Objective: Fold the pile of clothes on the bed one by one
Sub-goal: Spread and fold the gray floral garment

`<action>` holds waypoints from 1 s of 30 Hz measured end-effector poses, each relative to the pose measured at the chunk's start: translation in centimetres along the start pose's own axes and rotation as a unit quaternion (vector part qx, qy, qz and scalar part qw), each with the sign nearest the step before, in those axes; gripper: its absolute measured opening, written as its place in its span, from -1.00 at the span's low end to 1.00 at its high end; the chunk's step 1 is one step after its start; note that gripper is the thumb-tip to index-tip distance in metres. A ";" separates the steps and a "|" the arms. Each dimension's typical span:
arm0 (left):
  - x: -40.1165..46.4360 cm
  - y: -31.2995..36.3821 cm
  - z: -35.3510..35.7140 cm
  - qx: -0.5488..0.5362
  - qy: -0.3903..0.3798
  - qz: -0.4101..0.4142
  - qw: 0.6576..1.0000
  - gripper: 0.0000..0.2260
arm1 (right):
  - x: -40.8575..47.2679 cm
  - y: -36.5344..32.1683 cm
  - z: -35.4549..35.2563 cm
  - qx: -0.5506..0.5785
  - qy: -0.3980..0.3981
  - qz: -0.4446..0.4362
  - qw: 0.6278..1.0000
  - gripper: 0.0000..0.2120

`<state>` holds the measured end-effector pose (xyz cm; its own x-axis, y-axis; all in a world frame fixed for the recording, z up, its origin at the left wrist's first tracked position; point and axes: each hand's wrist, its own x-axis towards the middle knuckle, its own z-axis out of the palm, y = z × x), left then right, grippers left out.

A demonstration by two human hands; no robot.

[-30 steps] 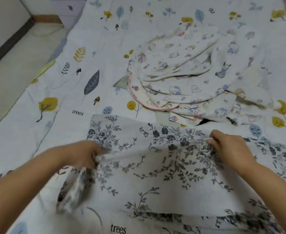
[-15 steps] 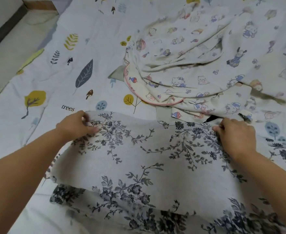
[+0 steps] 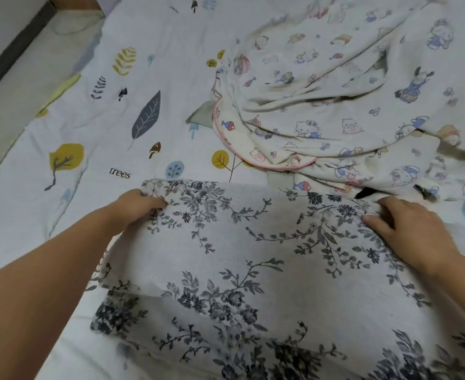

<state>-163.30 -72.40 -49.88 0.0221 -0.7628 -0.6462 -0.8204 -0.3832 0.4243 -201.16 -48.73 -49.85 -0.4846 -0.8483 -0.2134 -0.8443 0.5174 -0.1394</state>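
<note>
Both hands have carried the floral cloth [image 3: 253, 256] forward, laying its held edge down; the left hand [image 3: 135, 207] and right hand [image 3: 406, 226] still pinch the far corners. One fold looks done, with the cartoon-print pile [image 3: 349, 100] just beyond the grip

Both forearms bare, no sleeves, rings or watch on left grip [image 3: 138, 205] or right grip [image 3: 409, 229].

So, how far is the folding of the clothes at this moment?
Early. No finished folded piece is visible. In hand: the floral garment, with one layer laid over another; the left hand and right hand hold its far edge near the corners. Left: the cartoon-print clothes lie crumpled in a heap on the bed sheet, with a black item peeking out beneath.
</note>
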 end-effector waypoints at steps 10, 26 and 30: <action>-3.9 -0.9 -4.3 0.025 0.004 0.154 0.988 -0.86 | -0.6 -0.3 -2.6 0.092 0.029 0.041 0.994 -0.52; -2.2 -5.1 -0.4 0.076 0.142 0.152 0.975 -0.55 | -1.2 -6.9 2.2 -0.019 0.156 0.018 0.987 -0.60; -5.0 -7.6 -1.2 0.003 0.144 0.108 0.984 -0.76 | -3.6 -10.0 2.3 0.012 0.099 -0.075 0.992 -0.65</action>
<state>-156.44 -66.28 -49.07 0.0065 -0.9421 -0.3353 -0.8269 -0.1936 0.5280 -190.44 -50.63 -49.96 -0.3920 -0.9199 0.0053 -0.9054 0.3848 -0.1794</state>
